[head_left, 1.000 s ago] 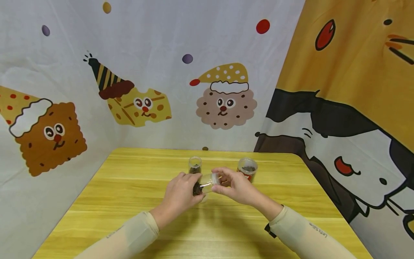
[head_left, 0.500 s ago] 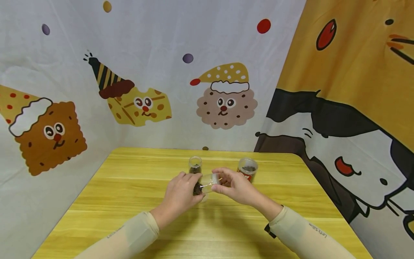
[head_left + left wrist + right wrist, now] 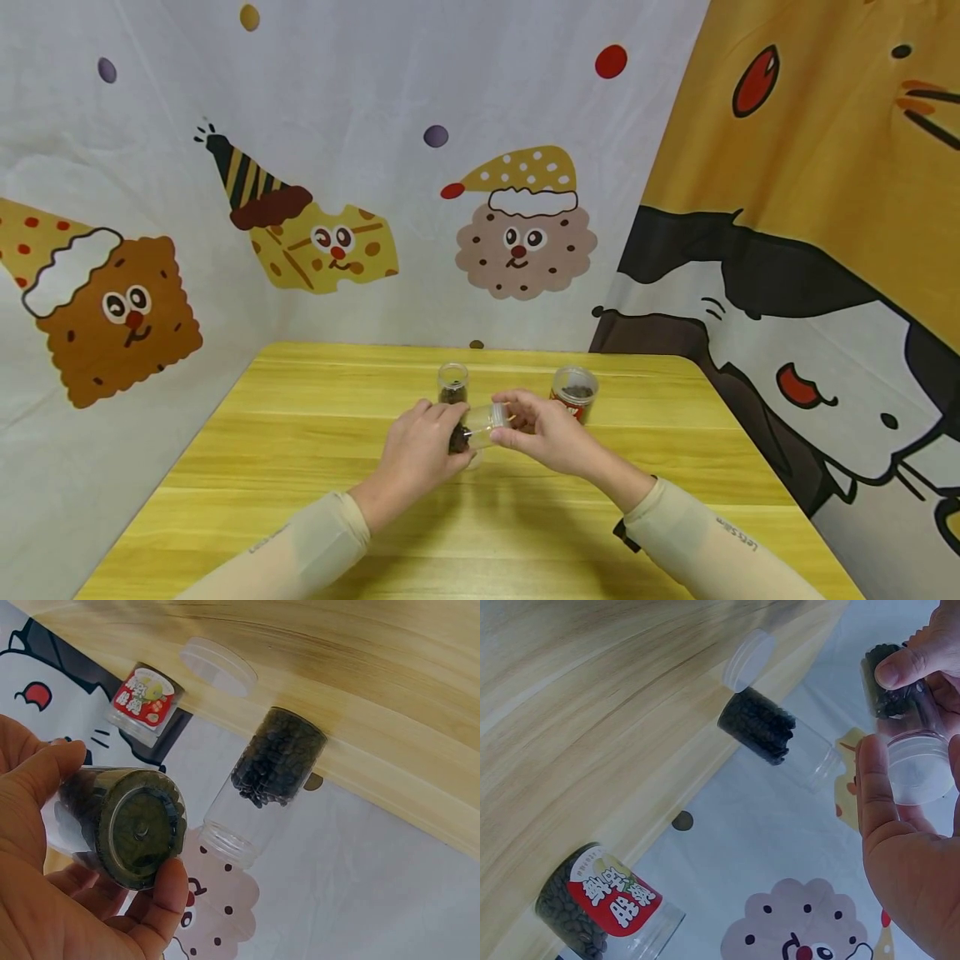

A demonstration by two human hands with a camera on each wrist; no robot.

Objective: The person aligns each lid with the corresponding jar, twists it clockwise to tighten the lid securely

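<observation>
My left hand (image 3: 420, 446) grips a small clear plastic jar (image 3: 480, 425), tilted on its side above the table. Dark seeds or beans fill the jar's base end, which faces the left wrist camera (image 3: 142, 829). At the other end sits a translucent screw lid (image 3: 921, 776), with the thumb and fingers of my right hand (image 3: 551, 433) around its edge. Just behind the hands stands a second clear jar (image 3: 453, 387), lidless and about half full of similar dark pieces. A loose translucent lid (image 3: 748, 661) lies on the table beside that jar.
A wider clear jar with a red label (image 3: 574, 393) stands open to the right, dark pieces inside. The wooden table (image 3: 300, 517) ends at a back edge near a cartoon-printed cloth (image 3: 375, 100). More cloth hangs at the left and right.
</observation>
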